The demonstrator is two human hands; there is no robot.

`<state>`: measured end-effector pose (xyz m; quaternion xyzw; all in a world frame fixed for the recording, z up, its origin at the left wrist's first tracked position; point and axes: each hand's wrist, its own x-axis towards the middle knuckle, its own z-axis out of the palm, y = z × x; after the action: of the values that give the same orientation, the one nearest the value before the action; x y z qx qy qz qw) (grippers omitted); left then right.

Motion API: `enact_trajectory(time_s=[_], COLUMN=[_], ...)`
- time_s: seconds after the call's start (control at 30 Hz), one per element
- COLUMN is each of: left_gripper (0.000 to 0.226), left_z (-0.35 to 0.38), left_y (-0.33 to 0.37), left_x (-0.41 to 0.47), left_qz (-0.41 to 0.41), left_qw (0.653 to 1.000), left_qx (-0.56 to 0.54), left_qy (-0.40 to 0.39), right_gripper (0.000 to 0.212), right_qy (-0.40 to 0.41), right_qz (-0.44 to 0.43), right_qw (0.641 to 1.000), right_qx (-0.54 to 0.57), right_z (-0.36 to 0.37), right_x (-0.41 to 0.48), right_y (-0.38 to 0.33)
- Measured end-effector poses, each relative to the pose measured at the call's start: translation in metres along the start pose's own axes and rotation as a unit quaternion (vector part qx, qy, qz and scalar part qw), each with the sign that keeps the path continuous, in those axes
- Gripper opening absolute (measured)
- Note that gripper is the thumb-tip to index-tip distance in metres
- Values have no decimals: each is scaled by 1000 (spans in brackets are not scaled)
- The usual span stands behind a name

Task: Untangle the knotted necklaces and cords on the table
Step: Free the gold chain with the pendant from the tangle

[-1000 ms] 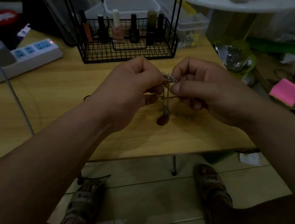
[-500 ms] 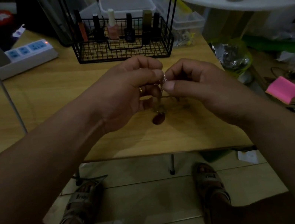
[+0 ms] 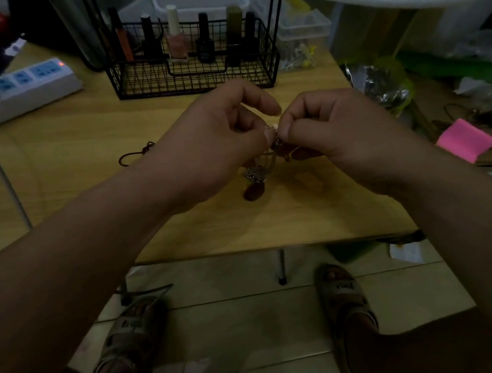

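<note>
Above the wooden table (image 3: 72, 169), my left hand (image 3: 212, 146) and my right hand (image 3: 336, 129) meet fingertip to fingertip and both pinch a thin silver chain necklace (image 3: 257, 173) at its knot. The chain hangs down in loops between the hands, and a dark oval pendant (image 3: 253, 191) dangles at its lower end just over the tabletop. A dark cord (image 3: 135, 154) lies on the table to the left of my left wrist, partly hidden by the wrist.
A black wire basket (image 3: 192, 68) with nail polish bottles stands at the table's back. A white power strip (image 3: 10, 92) lies back left. Right of the table are a pink pad (image 3: 467, 142), crumpled foil (image 3: 380, 82) and clutter. The table's front edge runs under my forearms.
Both hands have closed in on the knot, so it is mostly hidden between the fingertips. More chain hangs loose below, and the pendant still dangles over the table.
</note>
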<state>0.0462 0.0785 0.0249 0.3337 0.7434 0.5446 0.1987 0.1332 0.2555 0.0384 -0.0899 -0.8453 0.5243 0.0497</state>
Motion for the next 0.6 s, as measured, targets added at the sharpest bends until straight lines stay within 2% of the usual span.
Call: enact_trajectory(time_s=[0.1,0.23,0.33,0.5,0.6], left_gripper=[23,8,2,4,8], left_z=[0,0,-1,-4,-3], left_y=[-1,-2,-1,-1,-3], left_x=[-1,0,0,0,1], left_qz=[-3,-31,-55,-83,-103], left_qw=[999,998,998,994,992], left_qx=[37,56,15,-71,-74], left_qy=[-6,0,8,5,-12], right_gripper=[8,12,12,6,5], right_qy=[10,20,15,-27,-19], right_qz=[12,16,8,-11,-28], right_qw=[1000,1000,999,999,998], right_qx=[6,0,-29,-44,-54], right_z=[1,2,1,-1,0], right_x=[1,2,2,-1,-1], right_y=[0,0,-1,-2,-1])
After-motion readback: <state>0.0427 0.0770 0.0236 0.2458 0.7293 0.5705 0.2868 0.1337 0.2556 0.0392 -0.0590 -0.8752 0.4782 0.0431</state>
